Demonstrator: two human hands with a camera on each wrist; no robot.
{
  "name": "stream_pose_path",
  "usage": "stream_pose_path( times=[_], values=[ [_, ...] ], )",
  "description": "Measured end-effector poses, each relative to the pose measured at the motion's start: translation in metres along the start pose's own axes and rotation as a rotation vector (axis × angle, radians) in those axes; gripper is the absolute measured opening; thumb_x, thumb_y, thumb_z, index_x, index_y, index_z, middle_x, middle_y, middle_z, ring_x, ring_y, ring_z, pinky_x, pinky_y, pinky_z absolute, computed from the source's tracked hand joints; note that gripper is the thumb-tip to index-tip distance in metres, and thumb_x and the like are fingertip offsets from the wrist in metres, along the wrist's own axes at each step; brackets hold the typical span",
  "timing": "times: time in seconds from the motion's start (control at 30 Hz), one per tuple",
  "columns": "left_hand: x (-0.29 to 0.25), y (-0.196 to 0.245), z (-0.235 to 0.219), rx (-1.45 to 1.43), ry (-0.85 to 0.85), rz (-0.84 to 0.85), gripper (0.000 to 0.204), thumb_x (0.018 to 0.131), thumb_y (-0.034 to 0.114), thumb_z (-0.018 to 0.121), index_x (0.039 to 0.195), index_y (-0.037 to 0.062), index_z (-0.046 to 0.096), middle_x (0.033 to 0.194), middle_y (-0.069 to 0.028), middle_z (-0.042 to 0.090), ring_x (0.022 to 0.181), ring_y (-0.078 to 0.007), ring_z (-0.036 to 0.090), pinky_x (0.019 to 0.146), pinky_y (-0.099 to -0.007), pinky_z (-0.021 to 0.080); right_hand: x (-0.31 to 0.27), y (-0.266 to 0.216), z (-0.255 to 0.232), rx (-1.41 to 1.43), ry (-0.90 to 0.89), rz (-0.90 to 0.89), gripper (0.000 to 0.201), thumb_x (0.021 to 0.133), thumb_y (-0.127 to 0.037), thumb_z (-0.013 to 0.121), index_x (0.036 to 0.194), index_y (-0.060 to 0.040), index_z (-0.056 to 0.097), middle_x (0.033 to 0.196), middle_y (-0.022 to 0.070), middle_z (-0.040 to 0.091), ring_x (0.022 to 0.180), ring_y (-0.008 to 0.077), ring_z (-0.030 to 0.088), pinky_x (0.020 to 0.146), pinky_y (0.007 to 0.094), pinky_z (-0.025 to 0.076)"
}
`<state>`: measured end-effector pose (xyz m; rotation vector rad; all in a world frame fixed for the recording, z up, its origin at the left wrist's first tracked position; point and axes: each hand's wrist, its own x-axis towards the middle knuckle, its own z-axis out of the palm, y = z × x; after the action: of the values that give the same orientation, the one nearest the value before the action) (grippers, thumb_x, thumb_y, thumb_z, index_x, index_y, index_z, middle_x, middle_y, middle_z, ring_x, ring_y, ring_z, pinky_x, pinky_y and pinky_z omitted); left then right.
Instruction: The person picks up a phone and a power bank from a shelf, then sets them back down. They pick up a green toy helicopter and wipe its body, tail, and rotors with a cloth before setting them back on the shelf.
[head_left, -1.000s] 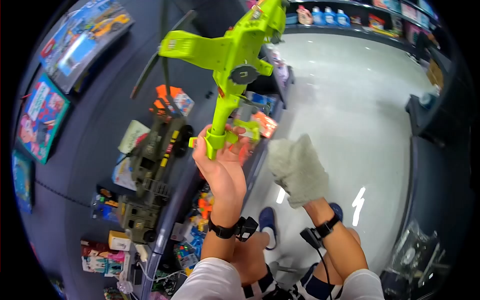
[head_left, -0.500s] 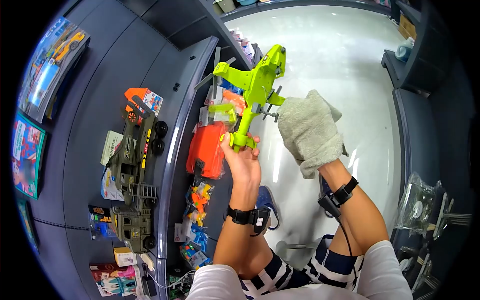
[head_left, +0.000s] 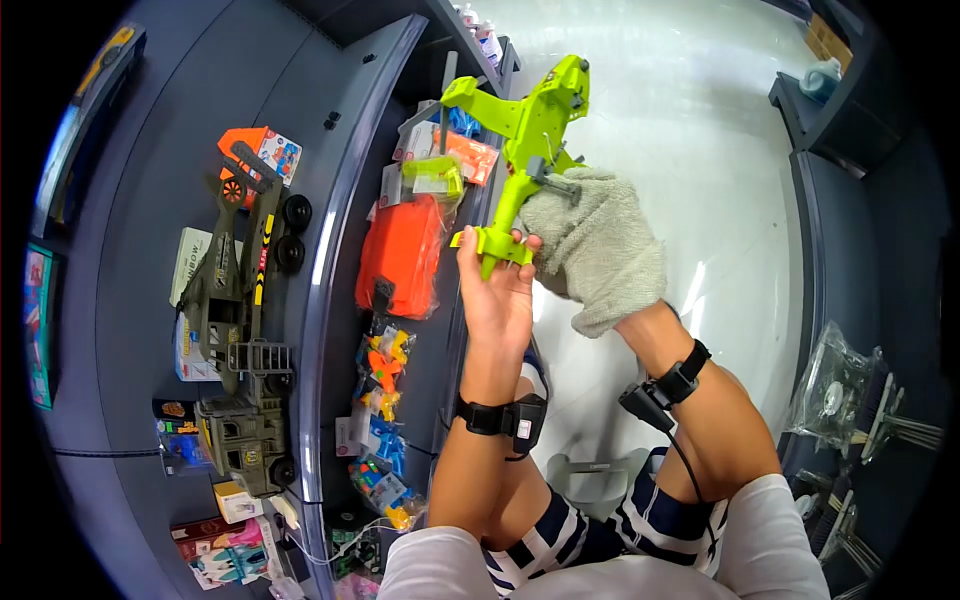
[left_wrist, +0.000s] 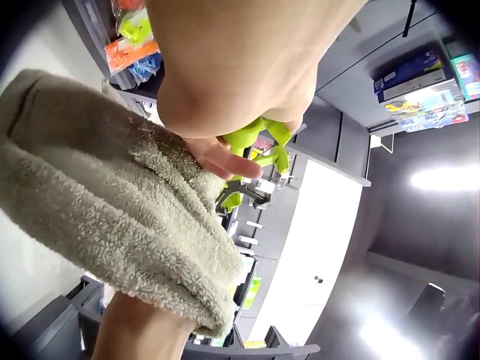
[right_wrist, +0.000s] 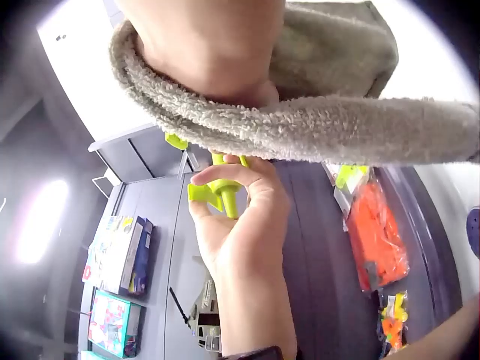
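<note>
A lime-green toy aircraft [head_left: 540,112] with grey rotors points away from me in the head view. My left hand [head_left: 500,300] grips its narrow tail, thumb on one side and fingertips on the other. A grey terry towel [head_left: 610,245] wraps over my right hand [right_wrist: 217,60], which holds it with the fingers hidden inside. The towel's edge overlaps the aircraft's underside near a grey rotor [head_left: 550,175], just beyond my left fingertips. In the left wrist view the towel [left_wrist: 112,195] fills the left side, close by the left hand's fingers.
An olive toy truck [head_left: 245,435] stands on the left shelf. Below, bagged toys include a red-orange package [head_left: 400,258]. A dark shelf unit [head_left: 845,220] runs along the right, with a plastic-wrapped item [head_left: 832,395]. Pale floor [head_left: 735,200] lies between.
The aircraft has come down from high and close to the head camera. The towel, earlier apart from it, has moved left to overlap its underside. The head view has shifted.
</note>
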<state>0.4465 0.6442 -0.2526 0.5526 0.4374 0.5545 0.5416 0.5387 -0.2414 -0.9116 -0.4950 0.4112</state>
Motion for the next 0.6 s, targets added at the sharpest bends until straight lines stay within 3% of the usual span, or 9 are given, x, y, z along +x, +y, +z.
stream_pose_path(
  times=[0.03, 0.13, 0.27, 0.33, 0.37, 0.53, 0.57, 0.6],
  values=[
    [-0.003, -0.002, 0.0, -0.005, 0.002, -0.002, 0.037, 0.101, 0.045, 0.057, 0.108, 0.009, 0.057, 0.094, -0.0075, 0.063, 0.09, -0.0245, 0.067, 0.063, -0.0254, 0.047, -0.002, 0.002, -0.001, 0.517, 0.121, 0.327, 0.026, 0.101, -0.023, 0.055, 0.119, -0.0052, 0.055, 0.107, 0.0096, 0.065, 0.084, 0.0166, 0.067, 0.07, 0.0267, 0.057],
    [-0.01, -0.007, -0.003, 0.027, -0.042, -0.043, 0.036, 0.102, 0.045, 0.056, 0.111, 0.01, 0.056, 0.098, -0.0076, 0.063, 0.093, -0.0244, 0.067, 0.065, -0.0263, 0.047, 0.001, 0.018, -0.01, 0.6, 0.039, 0.369, 0.026, 0.106, -0.028, 0.047, 0.123, -0.0085, 0.052, 0.108, 0.0089, 0.063, 0.083, 0.0179, 0.066, 0.066, 0.0289, 0.057],
    [-0.017, -0.005, -0.007, 0.042, -0.06, -0.033, 0.04, 0.1, 0.05, 0.058, 0.109, 0.0107, 0.06, 0.099, -0.0095, 0.065, 0.095, -0.0268, 0.067, 0.062, -0.0249, 0.048, -0.004, 0.026, -0.016, 0.358, 0.04, 0.313, 0.031, 0.109, -0.033, 0.041, 0.123, -0.0083, 0.052, 0.104, 0.0067, 0.064, 0.082, 0.0178, 0.066, 0.066, 0.0307, 0.056],
    [-0.019, -0.001, -0.008, 0.09, -0.063, -0.025, 0.039, 0.1, 0.051, 0.058, 0.109, 0.0132, 0.06, 0.1, -0.0086, 0.064, 0.095, -0.0269, 0.067, 0.063, -0.0261, 0.047, -0.006, 0.026, -0.008, 0.106, 0.222, 0.296, 0.033, 0.1, -0.037, 0.057, 0.115, -0.0079, 0.058, 0.097, 0.0103, 0.063, 0.072, 0.0254, 0.061, 0.068, 0.0382, 0.053],
    [-0.018, 0.001, -0.008, 0.089, -0.059, -0.023, 0.039, 0.1, 0.051, 0.058, 0.109, 0.0132, 0.06, 0.1, -0.0086, 0.064, 0.095, -0.0269, 0.067, 0.063, -0.0261, 0.047, -0.004, 0.024, -0.004, 0.106, 0.219, 0.301, 0.033, 0.1, -0.037, 0.057, 0.115, -0.0079, 0.058, 0.097, 0.0103, 0.063, 0.072, 0.0254, 0.061, 0.068, 0.0382, 0.053],
    [-0.002, 0.007, -0.013, 0.04, -0.045, -0.028, 0.034, 0.101, 0.046, 0.057, 0.111, 0.0133, 0.057, 0.093, -0.0077, 0.064, 0.089, -0.0278, 0.069, 0.059, -0.0273, 0.048, 0.016, 0.02, -0.009, -1.607, -0.086, -0.512, 0.025, 0.094, -0.017, 0.059, 0.116, -0.0047, 0.058, 0.091, 0.0128, 0.066, 0.084, 0.0314, 0.066, 0.073, 0.0417, 0.054],
    [0.003, 0.008, -0.017, 0.054, -0.085, -0.015, 0.035, 0.101, 0.046, 0.057, 0.111, 0.0125, 0.058, 0.094, -0.0083, 0.065, 0.089, -0.0284, 0.069, 0.059, -0.0281, 0.048, 0.018, 0.032, -0.013, -1.303, 0.023, -0.493, 0.028, 0.082, -0.012, 0.065, 0.109, -0.0049, 0.062, 0.093, 0.0167, 0.065, 0.091, 0.0373, 0.063, 0.079, 0.044, 0.053],
    [0.008, 0.008, -0.018, 0.05, -0.063, -0.026, 0.038, 0.1, 0.048, 0.057, 0.112, 0.0115, 0.059, 0.094, -0.0085, 0.065, 0.089, -0.0295, 0.068, 0.059, -0.028, 0.048, 0.012, 0.024, -0.018, -1.306, -0.032, -0.655, 0.025, 0.08, -0.013, 0.067, 0.103, -0.0052, 0.064, 0.095, 0.0156, 0.066, 0.092, 0.0363, 0.064, 0.082, 0.0428, 0.053]
  ],
)
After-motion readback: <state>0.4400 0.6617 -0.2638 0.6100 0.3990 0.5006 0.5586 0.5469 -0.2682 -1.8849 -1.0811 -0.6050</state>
